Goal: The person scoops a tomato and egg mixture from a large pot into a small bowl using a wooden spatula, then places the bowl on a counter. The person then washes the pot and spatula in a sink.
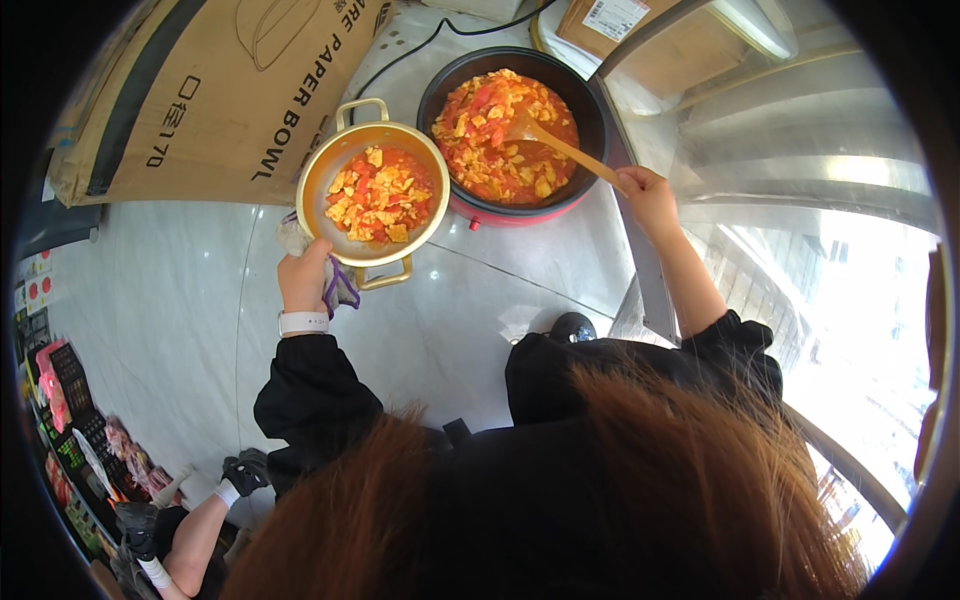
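Note:
My left hand [304, 274] grips the rim of a gold-coloured two-handled pot [311, 176] through a grey cloth [343, 283] with purple edging. Inside that pot lies a portion of tomato and scrambled egg [381, 196]. Beside it, a red electric cooking pot [517, 216] with a black inner wall holds a larger amount of tomato and egg [480, 150] in red sauce. My right hand [649, 196] is closed around the end of a wooden spatula [574, 154]. The spatula's head rests in the food of the electric pot, partly sunk in sauce.
A large printed cardboard box [217, 105] stands at the upper left. A black cable [420, 45] runs behind the pots over the tiled floor [172, 300]. To the right is a glass door [787, 165]. Another person's legs [196, 540] and stocked shelves [75, 420] show at lower left.

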Tool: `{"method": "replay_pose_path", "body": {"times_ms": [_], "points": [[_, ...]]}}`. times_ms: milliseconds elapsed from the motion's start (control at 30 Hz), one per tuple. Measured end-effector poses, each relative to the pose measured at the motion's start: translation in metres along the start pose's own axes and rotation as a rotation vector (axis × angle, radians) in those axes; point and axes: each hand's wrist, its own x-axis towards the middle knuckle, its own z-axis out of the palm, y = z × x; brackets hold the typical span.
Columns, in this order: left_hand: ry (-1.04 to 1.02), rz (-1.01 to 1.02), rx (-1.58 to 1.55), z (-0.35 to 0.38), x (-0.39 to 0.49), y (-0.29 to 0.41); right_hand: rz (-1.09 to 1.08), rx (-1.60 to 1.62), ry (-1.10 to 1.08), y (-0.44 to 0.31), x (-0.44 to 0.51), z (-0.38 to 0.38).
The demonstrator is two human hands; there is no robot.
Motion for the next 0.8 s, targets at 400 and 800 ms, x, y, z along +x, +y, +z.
{"method": "replay_pose_path", "body": {"times_ms": [400, 800], "points": [[0.010, 0.026, 0.038, 0.002, -0.006, 0.009, -0.598, -0.146, 0.135, -0.084, -0.022, -0.007], [0.023, -0.002, 0.022, 0.002, -0.010, 0.010, -0.783, -0.312, 0.237, -0.109, -0.022, -0.019]]}}
